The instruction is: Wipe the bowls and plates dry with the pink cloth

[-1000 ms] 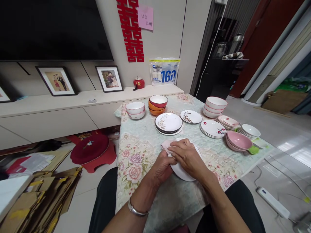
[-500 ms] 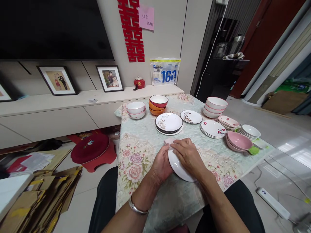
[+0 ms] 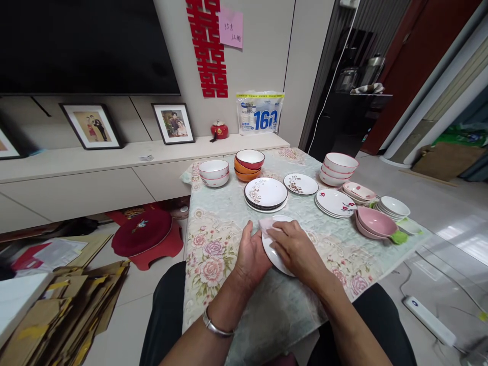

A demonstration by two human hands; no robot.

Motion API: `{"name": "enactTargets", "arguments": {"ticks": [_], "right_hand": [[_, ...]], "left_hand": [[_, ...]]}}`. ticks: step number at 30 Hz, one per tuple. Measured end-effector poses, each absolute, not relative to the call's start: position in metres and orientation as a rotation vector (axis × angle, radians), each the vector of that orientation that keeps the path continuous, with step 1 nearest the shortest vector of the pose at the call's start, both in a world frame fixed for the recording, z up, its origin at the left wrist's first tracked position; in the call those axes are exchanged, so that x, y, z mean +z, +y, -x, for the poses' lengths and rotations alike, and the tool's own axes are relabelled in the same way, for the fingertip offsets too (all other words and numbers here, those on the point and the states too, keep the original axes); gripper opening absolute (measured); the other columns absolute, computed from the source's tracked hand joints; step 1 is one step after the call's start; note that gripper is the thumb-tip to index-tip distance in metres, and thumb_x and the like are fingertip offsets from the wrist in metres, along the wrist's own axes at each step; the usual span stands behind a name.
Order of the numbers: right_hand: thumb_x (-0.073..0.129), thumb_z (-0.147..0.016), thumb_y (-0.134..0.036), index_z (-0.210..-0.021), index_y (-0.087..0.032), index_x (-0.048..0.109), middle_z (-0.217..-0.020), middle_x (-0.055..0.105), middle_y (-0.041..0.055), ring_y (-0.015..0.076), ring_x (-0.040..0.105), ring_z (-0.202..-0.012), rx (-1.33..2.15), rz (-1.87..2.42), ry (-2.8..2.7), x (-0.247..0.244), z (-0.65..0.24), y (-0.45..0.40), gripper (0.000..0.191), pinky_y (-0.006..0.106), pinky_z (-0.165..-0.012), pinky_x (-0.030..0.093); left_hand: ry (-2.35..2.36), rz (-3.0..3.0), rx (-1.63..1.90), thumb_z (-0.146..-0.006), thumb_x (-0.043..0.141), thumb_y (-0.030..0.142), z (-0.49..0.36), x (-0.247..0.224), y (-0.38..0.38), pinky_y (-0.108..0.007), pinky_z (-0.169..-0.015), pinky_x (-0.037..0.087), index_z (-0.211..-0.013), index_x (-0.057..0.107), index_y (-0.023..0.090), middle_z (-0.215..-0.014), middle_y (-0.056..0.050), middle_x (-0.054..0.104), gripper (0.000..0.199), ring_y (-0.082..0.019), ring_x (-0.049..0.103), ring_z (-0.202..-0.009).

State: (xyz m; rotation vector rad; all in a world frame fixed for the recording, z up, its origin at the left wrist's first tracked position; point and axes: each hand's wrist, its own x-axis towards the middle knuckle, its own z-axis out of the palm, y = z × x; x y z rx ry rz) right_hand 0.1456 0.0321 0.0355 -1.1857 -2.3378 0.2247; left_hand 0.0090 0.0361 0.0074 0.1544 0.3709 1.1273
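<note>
The right hand (image 3: pixel 299 251) grips a small pale pink cloth (image 3: pixel 266 224), its fingers bent down over a round, shiny white plate (image 3: pixel 269 250). The left hand (image 3: pixel 252 258) is open, thumb up, at the plate's near-left edge. Its fingertips are hidden, so I can't tell how well they hold, or if the plate also sits on the flowery, pale green tablecloth (image 3: pixel 213 249).

The plate looks smooth, so it could slip if the right fingers push hard and the left hand isn't really holding. Pushing on one side could tip it too. The cloth is bunched under the right fingertips and could slide off the edge. Just past those fingertips is a stack of round white plates with dark rims (image 3: pixel 266 192). If the plate shoots forward, it could bump them and chip.
</note>
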Motion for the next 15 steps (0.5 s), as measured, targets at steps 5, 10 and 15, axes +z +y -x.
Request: {"name": "enactTargets", "arguments": {"ticks": [5, 10, 15], "right_hand": [[0.061, -0.091, -0.017, -0.098, -0.027, 0.072, -0.102, 0.064, 0.0042, 0.0215, 0.053, -0.096, 0.468, 1.018, -2.524, 0.049, -0.148, 0.018, 0.017, 0.033, -0.080, 0.046], [0.062, -0.085, -0.010, -0.081, -0.028, 0.072, -0.087, 0.064, 0.0000, 0.0179, 0.058, -0.086, 0.705, 1.118, -2.513, 0.046, -0.183, 0.027, 0.020, 0.029, -0.077, 0.044], [0.059, -0.085, -0.014, -0.083, -0.023, 0.070, -0.087, 0.065, 0.0027, 0.0195, 0.060, -0.083, 0.599, 1.469, -2.251, 0.033, -0.189, 0.043, 0.014, 0.031, -0.076, 0.044]], "left_hand": [[0.537, -0.093, 1.150, -0.090, 0.045, 0.058, -0.005, 0.008, 0.036, -0.043, -0.090, 0.050, -0.109, 0.067, 0.005, -0.094, -0.018, 0.074, 0.060, -0.033, 0.068, -0.098], [0.499, -0.196, 1.179, -0.087, 0.053, 0.050, -0.010, 0.000, 0.040, -0.047, -0.093, 0.049, -0.121, 0.064, 0.009, -0.109, -0.016, 0.073, 0.054, -0.035, 0.065, -0.106], [0.640, -0.198, 1.267, -0.081, 0.067, 0.021, -0.015, -0.012, 0.041, -0.044, -0.092, 0.049, -0.115, 0.064, 0.012, -0.100, -0.011, 0.074, 0.035, -0.030, 0.068, -0.099]]}}
